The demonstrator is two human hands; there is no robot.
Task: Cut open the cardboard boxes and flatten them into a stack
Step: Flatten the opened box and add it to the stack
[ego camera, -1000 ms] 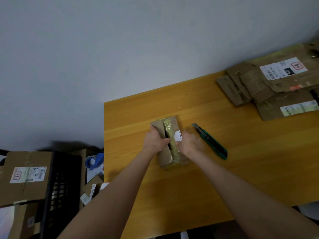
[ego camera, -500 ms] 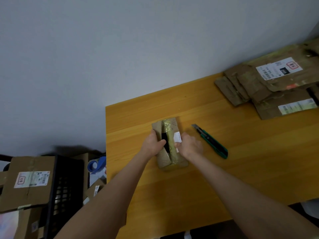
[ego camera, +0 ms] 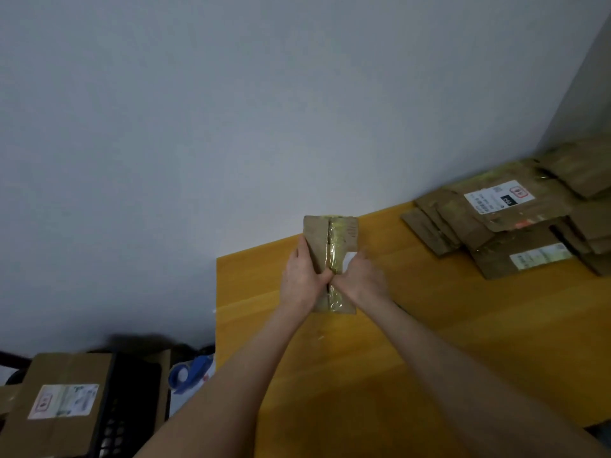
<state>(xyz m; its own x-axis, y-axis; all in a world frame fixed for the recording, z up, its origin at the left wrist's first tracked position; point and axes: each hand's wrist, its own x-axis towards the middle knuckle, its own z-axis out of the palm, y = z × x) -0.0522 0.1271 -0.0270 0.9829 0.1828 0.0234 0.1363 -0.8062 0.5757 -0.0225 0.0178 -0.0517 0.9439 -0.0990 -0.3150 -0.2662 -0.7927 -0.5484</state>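
Raised since the earlier frames, the small taped cardboard box [ego camera: 318,241] is now held above the wooden table [ego camera: 463,332], slit seam facing up. Left hand [ego camera: 302,280] grips its left half with the thumb at the seam; right hand [ego camera: 362,280] grips its right half, partly covering a white label. Stack of flattened boxes [ego camera: 489,223] sits well apart at the table's far right; off the left edge, lower down, are a black crate [ego camera: 132,404], a labelled carton [ego camera: 62,391] and a blue tape dispenser [ego camera: 190,375].

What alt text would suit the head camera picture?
The left hand and right hand grip a small taped box, slit along its top, over a wooden table. Flattened boxes are stacked at right.
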